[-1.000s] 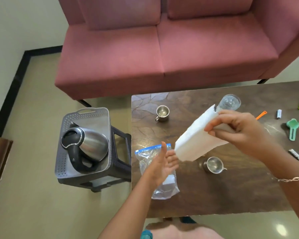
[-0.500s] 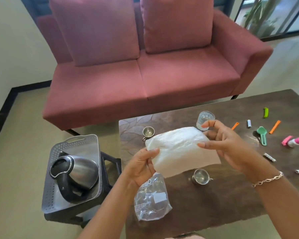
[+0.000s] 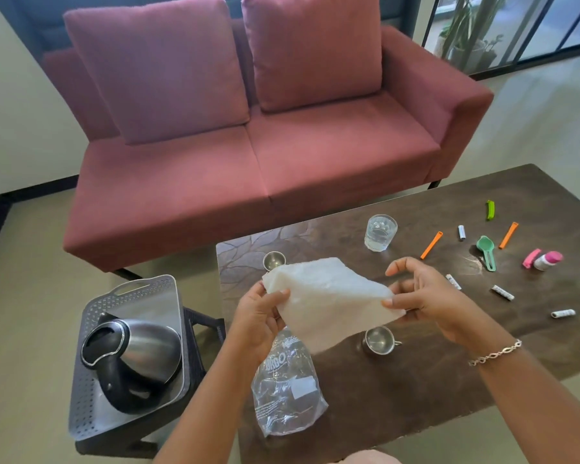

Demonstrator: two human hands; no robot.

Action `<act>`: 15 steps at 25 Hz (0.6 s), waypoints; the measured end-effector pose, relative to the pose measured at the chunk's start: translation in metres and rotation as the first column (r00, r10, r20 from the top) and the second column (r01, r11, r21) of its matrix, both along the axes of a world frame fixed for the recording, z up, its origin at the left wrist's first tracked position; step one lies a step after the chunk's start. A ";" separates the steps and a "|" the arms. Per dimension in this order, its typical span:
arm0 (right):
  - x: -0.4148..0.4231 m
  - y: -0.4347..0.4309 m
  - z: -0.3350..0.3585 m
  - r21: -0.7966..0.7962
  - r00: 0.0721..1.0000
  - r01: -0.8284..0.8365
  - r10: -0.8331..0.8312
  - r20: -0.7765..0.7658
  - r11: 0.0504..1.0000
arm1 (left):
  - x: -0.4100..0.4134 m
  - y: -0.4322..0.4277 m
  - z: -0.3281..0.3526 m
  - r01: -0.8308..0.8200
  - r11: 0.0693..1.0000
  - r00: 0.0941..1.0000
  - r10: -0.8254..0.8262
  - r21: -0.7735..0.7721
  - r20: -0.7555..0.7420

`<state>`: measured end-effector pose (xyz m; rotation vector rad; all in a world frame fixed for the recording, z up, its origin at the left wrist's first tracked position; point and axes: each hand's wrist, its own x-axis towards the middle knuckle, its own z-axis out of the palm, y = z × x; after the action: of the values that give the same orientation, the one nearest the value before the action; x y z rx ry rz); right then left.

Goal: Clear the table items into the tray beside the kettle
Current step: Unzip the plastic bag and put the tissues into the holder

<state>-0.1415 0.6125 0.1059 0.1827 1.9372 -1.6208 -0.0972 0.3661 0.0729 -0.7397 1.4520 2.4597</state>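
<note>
My left hand (image 3: 257, 319) and right hand (image 3: 429, 293) each pinch 1 end of the white tissue stack (image 3: 325, 296) (held above the counter (image 3: 416, 396)).

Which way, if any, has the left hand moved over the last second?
Yes. The left hand has left the plastic bag, shifting toward the far steel cup, and now grips the white packet.

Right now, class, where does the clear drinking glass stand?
In the head view, the glass stands upright near the far edge of the table, between a small steel cup on its left and an orange clip on its right.
</note>
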 end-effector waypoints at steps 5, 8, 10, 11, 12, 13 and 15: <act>-0.003 0.000 0.001 -0.045 0.994 0.050 -0.054 -0.092 0.998 | 0.007 -0.001 0.000 -0.118 0.949 0.985 0.075 -0.293 -0.153; -0.004 0.000 0.001 -0.030 0.988 0.005 -0.009 -0.155 1.000 | 0.008 0.001 0.003 -0.084 0.923 0.980 0.009 -0.374 -0.199; -0.005 0.001 0.000 0.001 0.979 -0.025 0.024 -0.200 1.000 | 0.007 0.001 0.005 -0.060 0.907 0.983 -0.020 -0.416 -0.185; -0.006 0.001 -0.001 0.019 0.974 -0.019 0.023 -0.225 1.000 | 0.006 0.001 0.005 -0.049 0.905 0.983 -0.031 -0.423 -0.181; -0.006 0.001 -0.002 0.035 0.969 -0.005 0.014 -0.248 0.999 | 0.006 0.000 0.006 -0.042 0.901 0.983 -0.041 -0.432 -0.180; -0.006 0.002 -0.002 0.047 0.964 0.011 0.003 -0.268 0.999 | 0.005 -0.001 0.007 -0.038 0.891 0.982 -0.050 -0.452 -0.181; -0.007 0.003 -0.005 0.066 0.951 0.035 -0.013 -0.308 0.997 | 0.005 -0.003 0.007 -0.039 0.854 0.979 -0.070 -0.519 -0.189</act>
<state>-0.1487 0.6155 0.1013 -0.0219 2.2351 -1.6778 -0.0926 0.3627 0.0801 -0.5627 2.2420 2.1832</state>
